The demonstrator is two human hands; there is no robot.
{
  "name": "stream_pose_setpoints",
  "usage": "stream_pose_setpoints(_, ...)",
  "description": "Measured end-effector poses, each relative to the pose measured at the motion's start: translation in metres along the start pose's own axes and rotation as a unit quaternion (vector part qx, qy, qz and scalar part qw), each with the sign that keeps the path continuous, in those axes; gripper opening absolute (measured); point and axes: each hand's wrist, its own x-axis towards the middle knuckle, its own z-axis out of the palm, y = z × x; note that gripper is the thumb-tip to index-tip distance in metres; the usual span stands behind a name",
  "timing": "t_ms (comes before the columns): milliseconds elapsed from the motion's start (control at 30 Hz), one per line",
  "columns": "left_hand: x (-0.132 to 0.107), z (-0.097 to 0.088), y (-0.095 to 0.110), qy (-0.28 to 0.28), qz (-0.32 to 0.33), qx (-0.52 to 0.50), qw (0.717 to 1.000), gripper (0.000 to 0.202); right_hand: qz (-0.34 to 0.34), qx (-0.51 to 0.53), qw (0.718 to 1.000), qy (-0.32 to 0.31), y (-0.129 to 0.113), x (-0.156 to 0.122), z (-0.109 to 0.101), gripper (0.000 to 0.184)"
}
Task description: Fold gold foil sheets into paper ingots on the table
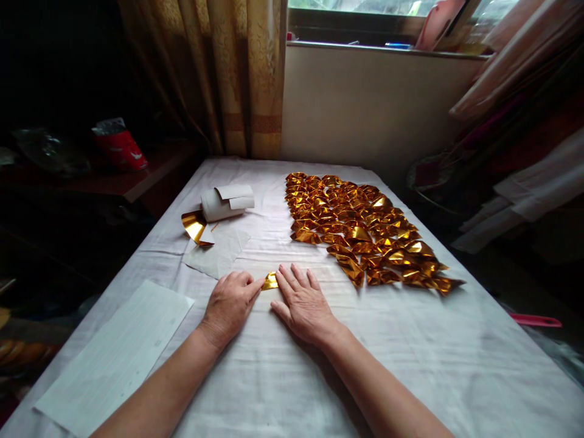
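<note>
A small piece of folded gold foil paper [270, 281] lies on the sheet-covered table between my two hands. My left hand [232, 302] pinches its left end between thumb and forefinger. Flat on the table, my right hand [305, 304] rests with fingers stretched out over the foil's right end, hiding part of it. To the right lie rows of folded gold foil pieces [360, 234], crinkled and shiny. Beyond my left hand stands a curled roll of white-backed paper [223, 205], with a curved gold sheet [195, 227] leaning by its left end.
A thin pale sheet [219, 250] lies in front of the roll, and a long white paper [121, 353] at the left edge. Left of the table, a dark shelf [137, 182] holds a red packet [121, 147]. Clothes [533, 188] hang at the right, a curtain [228, 79] behind.
</note>
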Motion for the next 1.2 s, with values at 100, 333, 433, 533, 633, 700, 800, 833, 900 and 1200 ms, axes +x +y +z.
stream_pose_setpoints(100,-0.001,-0.001,0.003,0.013,0.015,0.019,1.0,0.025,-0.001,0.0,1.0,0.003,0.0,0.0,0.0,0.063)
stream_pose_setpoints(333,-0.005,-0.002,0.006,0.003,0.047,-0.004,0.999,0.029,0.0,0.006,1.0,0.016,0.0,0.0,0.002,0.064)
stream_pose_setpoints(433,-0.005,-0.001,0.005,-0.011,0.036,-0.003,0.999,0.032,0.011,0.0,1.0,0.021,0.002,-0.002,0.002,0.066)
stream_pose_setpoints(533,-0.005,0.0,0.005,-0.011,0.026,-0.01,1.0,0.032,0.033,-0.004,0.999,0.018,0.007,-0.006,0.001,0.067)
stream_pose_setpoints(633,-0.004,-0.001,0.007,-0.01,0.019,-0.014,1.0,0.031,0.044,-0.01,0.999,0.014,0.013,-0.009,-0.001,0.065)
stream_pose_setpoints(700,-0.003,-0.003,0.008,-0.013,0.013,-0.014,1.0,0.029,0.046,-0.014,0.999,0.015,0.015,-0.011,-0.002,0.064)
stream_pose_setpoints(800,-0.001,-0.004,0.01,-0.013,0.002,-0.012,1.0,0.027,0.045,-0.017,0.999,0.021,0.016,-0.011,-0.001,0.063)
stream_pose_setpoints(833,0.001,-0.004,0.01,-0.014,-0.002,-0.011,1.0,0.025,0.042,-0.018,0.999,0.024,0.016,-0.011,-0.002,0.063)
stream_pose_setpoints(900,0.005,-0.005,0.012,-0.016,-0.01,-0.01,1.0,0.022,0.039,-0.018,0.999,0.031,0.016,-0.011,-0.003,0.061)
stream_pose_setpoints(1200,0.025,-0.01,0.019,-0.064,-0.069,-0.047,0.994,0.017,0.014,0.028,0.994,0.101,0.026,-0.007,-0.007,0.036)
